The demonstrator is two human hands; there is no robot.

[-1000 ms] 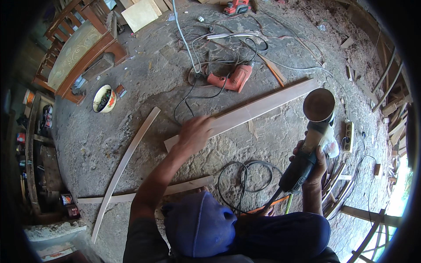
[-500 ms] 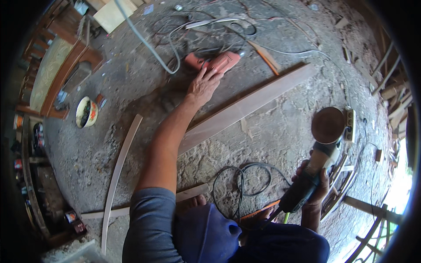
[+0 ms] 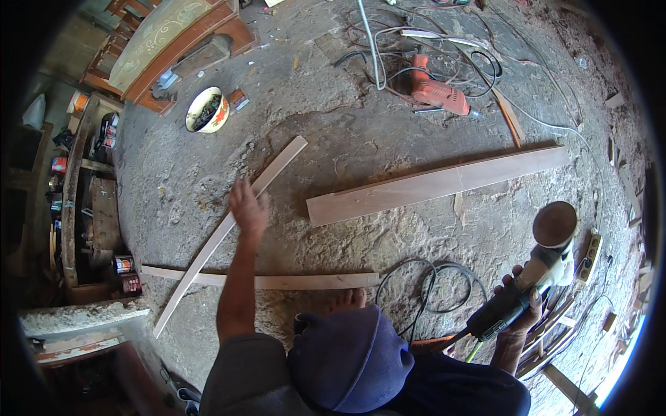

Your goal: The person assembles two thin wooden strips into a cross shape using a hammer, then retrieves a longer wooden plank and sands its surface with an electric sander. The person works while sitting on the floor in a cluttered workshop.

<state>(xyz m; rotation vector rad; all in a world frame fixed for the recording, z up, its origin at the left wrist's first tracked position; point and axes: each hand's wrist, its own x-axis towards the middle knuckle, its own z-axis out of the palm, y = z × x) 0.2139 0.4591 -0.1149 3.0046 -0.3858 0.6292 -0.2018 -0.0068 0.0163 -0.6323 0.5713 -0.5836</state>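
My left hand (image 3: 248, 208) reaches over a narrow, pale, curved wooden strip (image 3: 280, 165), its fingers apart and slightly blurred. Whether it touches the strip is hard to see. The strip slants across a second thin strip (image 3: 312, 281) that lies near my foot. In my right hand (image 3: 531, 312) is an angle grinder (image 3: 510, 302) with a round brown disc (image 3: 555, 224) facing up, held above the floor on the right. Between the hands, further away, lies a long tapered board (image 3: 437, 184). Beyond that rests an orange-red electric drill (image 3: 438, 93).
Tangled cables (image 3: 479, 59) surround the drill, and a black cord (image 3: 433, 284) loops by my foot. A power strip (image 3: 590, 258) lies at the right, near scrap wood. A floral bowl (image 3: 208, 111) with dark contents stands far left, below carved furniture (image 3: 177, 52).
My left hand has left the drill and moved left to the curved strip. The drill now lies free on the floor. The view has shifted; my right hand still holds the grinder.
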